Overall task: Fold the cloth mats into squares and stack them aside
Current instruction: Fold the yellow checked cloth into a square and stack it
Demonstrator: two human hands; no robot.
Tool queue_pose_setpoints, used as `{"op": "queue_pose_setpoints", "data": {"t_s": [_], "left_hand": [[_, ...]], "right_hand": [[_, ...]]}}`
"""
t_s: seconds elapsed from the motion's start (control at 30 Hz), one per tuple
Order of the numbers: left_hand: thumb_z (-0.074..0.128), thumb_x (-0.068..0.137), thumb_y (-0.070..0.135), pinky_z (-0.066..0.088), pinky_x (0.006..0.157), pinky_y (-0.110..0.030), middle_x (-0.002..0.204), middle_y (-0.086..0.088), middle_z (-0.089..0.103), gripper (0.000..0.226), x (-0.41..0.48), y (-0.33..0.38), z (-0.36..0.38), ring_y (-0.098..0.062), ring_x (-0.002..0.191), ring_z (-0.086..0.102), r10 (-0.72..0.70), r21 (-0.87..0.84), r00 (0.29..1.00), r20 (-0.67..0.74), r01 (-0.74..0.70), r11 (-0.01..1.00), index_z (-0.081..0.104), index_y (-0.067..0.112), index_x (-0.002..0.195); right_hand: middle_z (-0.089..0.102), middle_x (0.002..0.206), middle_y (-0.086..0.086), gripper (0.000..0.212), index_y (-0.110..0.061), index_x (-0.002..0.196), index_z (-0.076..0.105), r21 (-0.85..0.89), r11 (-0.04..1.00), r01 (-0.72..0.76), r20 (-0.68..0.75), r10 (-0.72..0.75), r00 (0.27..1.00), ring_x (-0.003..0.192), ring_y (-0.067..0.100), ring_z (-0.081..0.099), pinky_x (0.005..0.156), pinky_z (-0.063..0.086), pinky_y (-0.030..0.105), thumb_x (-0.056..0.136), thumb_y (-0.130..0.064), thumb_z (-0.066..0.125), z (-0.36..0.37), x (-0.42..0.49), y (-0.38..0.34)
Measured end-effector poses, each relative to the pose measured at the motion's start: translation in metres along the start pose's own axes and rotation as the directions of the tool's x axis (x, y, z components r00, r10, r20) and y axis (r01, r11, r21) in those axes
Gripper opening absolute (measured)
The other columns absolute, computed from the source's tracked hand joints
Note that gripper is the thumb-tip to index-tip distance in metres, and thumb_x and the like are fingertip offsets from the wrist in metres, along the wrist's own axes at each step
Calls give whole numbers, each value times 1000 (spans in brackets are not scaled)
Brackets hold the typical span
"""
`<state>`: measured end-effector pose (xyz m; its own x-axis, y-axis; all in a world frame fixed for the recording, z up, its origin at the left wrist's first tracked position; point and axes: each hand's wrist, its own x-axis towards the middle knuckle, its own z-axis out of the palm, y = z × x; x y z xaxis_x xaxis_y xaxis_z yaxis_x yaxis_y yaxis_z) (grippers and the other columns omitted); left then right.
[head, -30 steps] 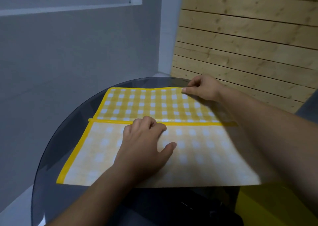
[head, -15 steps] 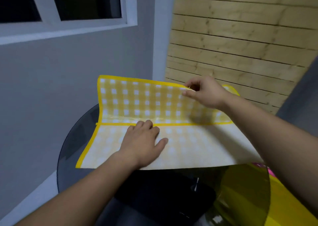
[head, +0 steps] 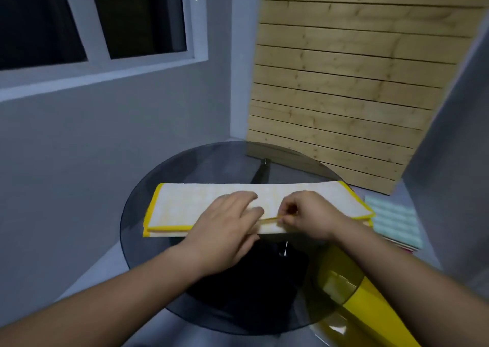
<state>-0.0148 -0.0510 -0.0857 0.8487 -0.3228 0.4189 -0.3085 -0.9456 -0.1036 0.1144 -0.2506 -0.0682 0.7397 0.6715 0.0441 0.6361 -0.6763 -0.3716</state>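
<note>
A yellow-bordered checked cloth mat [head: 185,206] lies folded in half as a long pale strip across the round glass table [head: 148,243]. My left hand [head: 225,230] rests flat on the middle of the strip, fingers spread over its near edge. Just to its right, my right hand [head: 304,217] pinches the yellow hem of the top layer at the near edge. The mat's pale underside faces up.
A light blue checked mat [head: 394,222] lies to the right, beyond the table's rim. A yellow object [head: 370,309] sits under and beside the glass at the lower right. A wooden slat panel [head: 344,95] stands behind the table, grey wall to the left.
My right hand has carried the far half of the mat over towards me and laid it on the near half. My left hand stayed pressing on the mat.
</note>
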Motion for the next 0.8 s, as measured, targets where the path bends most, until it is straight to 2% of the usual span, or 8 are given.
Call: {"op": "queue_pose_setpoints", "data": {"t_s": [0.07,0.1,0.17,0.2,0.37,0.47,0.67,0.8], "left_hand": [[56,91,49,31,115,-38,153,-9,41,52,2,-2,7,-28,140,39,-70,-3,991,118,71,997,51,22,135],[50,95,52,20,120,-37,160,-9,30,57,2,-4,12,-27,147,29,-100,-4,977,190,103,995,43,23,144],[35,101,55,3,123,-38,167,-4,11,60,1,-9,21,-23,154,8,-138,9,933,331,143,990,27,29,154],[30,102,56,0,124,-39,168,-3,8,59,1,-11,25,-22,154,3,-147,16,914,377,153,988,22,32,156],[20,104,56,-4,123,-52,168,1,4,55,1,-21,34,-22,155,-3,-162,-6,854,494,190,982,16,41,156],[18,103,57,-5,121,-56,168,3,2,55,3,-28,35,-21,155,-5,-165,-19,833,528,206,978,14,43,156],[19,102,60,-8,122,-53,167,5,-5,57,2,-34,37,-18,154,-12,-164,-79,816,554,248,966,9,45,156],[17,100,64,-11,121,-54,167,5,-8,61,3,-40,40,-18,153,-16,-168,-47,808,565,234,971,3,45,157]], "right_hand": [[66,84,-11,5,-27,79,72,47,998,-34,40,32,999,82,11,60,78,53,34,82,-30,73,10,-7,2],[65,87,-10,4,-27,80,72,61,997,-41,49,38,998,84,11,60,79,53,35,83,-30,73,13,-10,3],[63,92,-9,3,-28,81,73,82,996,-31,26,29,999,88,12,59,82,53,36,84,-29,72,19,-13,6],[63,93,-9,2,-28,82,73,93,995,-26,10,25,1000,89,12,58,82,53,36,84,-29,72,21,-14,8],[62,94,-13,4,-33,85,74,79,997,5,-54,-1,999,97,11,54,87,51,39,85,-34,70,32,-15,15],[60,101,-16,11,-34,95,76,65,998,8,-61,-4,998,103,9,49,90,48,38,89,-35,67,35,-18,15],[56,104,-20,18,-35,105,75,27,999,47,-65,-45,997,105,5,44,93,46,36,90,-37,65,36,-21,17],[56,107,-18,19,-36,107,74,6,997,71,-74,-70,995,106,5,44,93,46,36,91,-37,63,37,-23,18]]}}
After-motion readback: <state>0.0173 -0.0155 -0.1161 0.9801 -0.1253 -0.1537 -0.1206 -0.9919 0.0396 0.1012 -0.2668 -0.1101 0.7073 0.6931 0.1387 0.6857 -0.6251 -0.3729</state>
